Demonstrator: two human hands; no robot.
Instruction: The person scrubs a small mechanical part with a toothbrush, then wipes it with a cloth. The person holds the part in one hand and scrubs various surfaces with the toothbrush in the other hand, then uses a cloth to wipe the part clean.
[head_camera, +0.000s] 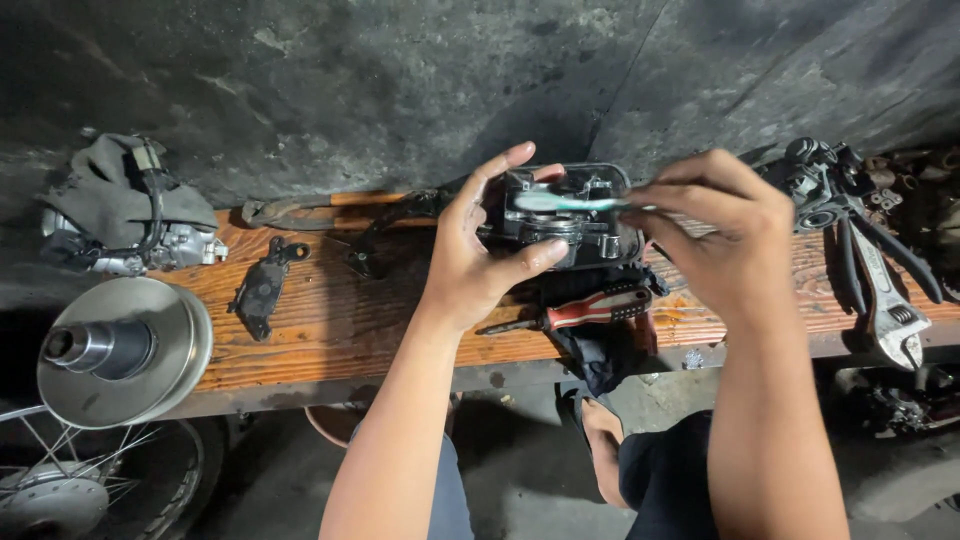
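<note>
Cradling a dark engine part (570, 215) above the wooden plank (330, 320), the left hand (480, 255) clamps its side, open face up, so the right hand (725, 230), pinched on a pale toothbrush (570, 202), reaches inside. A red-handled screwdriver (585, 310) lies on the plank, just below.

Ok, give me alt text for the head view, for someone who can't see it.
The left hand holds a dark metal engine part above a wooden bench while the right hand brushes it with a toothbrush. A red-handled screwdriver lies below.

Sooty dark wall (380, 80); worn wooden bench (330, 320); grimy concrete floor (520, 480).
</note>
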